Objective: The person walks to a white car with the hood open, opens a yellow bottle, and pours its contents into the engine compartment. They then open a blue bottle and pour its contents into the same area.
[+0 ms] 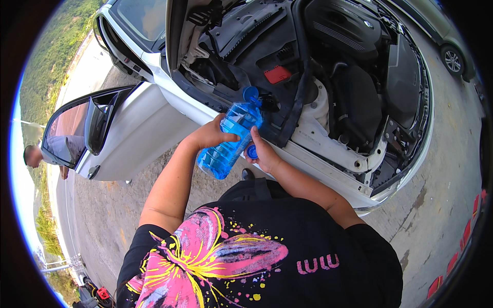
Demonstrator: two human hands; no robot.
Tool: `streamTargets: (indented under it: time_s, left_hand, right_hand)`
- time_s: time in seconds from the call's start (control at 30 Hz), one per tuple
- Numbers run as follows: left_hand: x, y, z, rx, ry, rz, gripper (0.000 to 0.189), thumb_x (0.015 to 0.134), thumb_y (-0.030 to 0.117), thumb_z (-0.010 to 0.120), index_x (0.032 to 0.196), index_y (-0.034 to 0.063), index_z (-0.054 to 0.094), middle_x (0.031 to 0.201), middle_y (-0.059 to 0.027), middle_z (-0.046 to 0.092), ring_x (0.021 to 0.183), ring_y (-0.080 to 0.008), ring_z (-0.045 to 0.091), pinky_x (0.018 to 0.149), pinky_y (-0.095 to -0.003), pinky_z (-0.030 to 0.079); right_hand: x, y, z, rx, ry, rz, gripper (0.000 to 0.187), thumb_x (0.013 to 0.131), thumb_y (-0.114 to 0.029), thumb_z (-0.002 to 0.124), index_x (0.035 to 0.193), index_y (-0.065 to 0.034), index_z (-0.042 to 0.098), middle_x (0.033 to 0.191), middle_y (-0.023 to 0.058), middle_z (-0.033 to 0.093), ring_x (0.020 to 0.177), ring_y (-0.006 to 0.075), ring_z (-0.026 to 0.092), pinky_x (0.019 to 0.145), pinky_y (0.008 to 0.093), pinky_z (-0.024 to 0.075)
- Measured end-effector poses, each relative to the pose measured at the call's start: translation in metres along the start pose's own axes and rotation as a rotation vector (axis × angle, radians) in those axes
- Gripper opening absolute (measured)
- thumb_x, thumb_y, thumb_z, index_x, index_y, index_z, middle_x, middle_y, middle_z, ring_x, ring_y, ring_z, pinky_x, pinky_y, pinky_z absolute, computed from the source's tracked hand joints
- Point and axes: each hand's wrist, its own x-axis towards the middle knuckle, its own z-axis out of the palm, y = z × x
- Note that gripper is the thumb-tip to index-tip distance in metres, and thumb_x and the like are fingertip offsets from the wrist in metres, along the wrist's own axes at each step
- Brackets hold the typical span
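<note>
A clear plastic bottle of blue liquid (227, 140) is tilted, its neck end towards the engine bay. My left hand (212, 133) wraps around its side, thumb across the front. My right hand (265, 152) holds a blue screw cap (252, 151) in its curled fingers, and its thumb rests against the bottle's right side. Just beyond the bottle's neck end stands a round blue flip lid (250, 93), raised beside a dark part of the engine bay. The bottle's mouth is hidden, so I cannot tell whether it sits inside an opening.
The white car's fender (192, 104) runs in front of me. In the bay are a red plastic cover (277, 74), a black engine cover (342, 29) and a strut tower (314, 109). The front door (142, 134) stands open at left; a person (57, 154) is beyond it.
</note>
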Motion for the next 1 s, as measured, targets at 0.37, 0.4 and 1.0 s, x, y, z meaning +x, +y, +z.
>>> streamTargets:
  time_s: [0.37,0.4,1.0]
  left_hand:
    - [-0.0029,0.0052,-0.0014,-0.025,-0.002,0.003,0.115,0.065,0.05,0.085,0.154,-0.001,0.033,0.136,-0.0255,0.058,0.128,-0.0358,0.057,0.109,-0.0405,0.043]
    - [-0.0034,0.0058,-0.0014,-0.02,0.003,0.0,0.114,0.065,0.05,0.085,0.154,-0.001,0.033,0.136,-0.0254,0.058,0.127,-0.0358,0.057,0.109,-0.0405,0.043]
    - [-0.0031,0.0059,-0.001,-0.01,-0.007,0.001,0.108,0.07,0.045,0.084,0.152,-0.0023,0.034,0.134,-0.0222,0.06,0.124,-0.0317,0.058,0.108,-0.0388,0.043]
  right_hand:
    - [-0.0032,-0.0036,0.0023,-0.006,-0.007,-0.016,0.074,0.087,-0.087,0.037,0.086,-0.0155,0.056,0.062,0.0003,0.057,0.048,0.0098,0.055,0.043,0.0225,0.0362]
    - [-0.0034,-0.0038,0.0024,-0.007,-0.007,-0.016,0.074,0.087,-0.087,0.037,0.086,-0.0155,0.056,0.062,0.0002,0.057,0.048,0.0098,0.055,0.044,0.0225,0.0363]
    - [-0.0012,-0.0008,-0.0009,0.001,-0.02,-0.008,0.075,0.086,-0.088,0.038,0.085,-0.0157,0.057,0.063,0.0003,0.058,0.049,0.0091,0.056,0.045,0.0217,0.037]
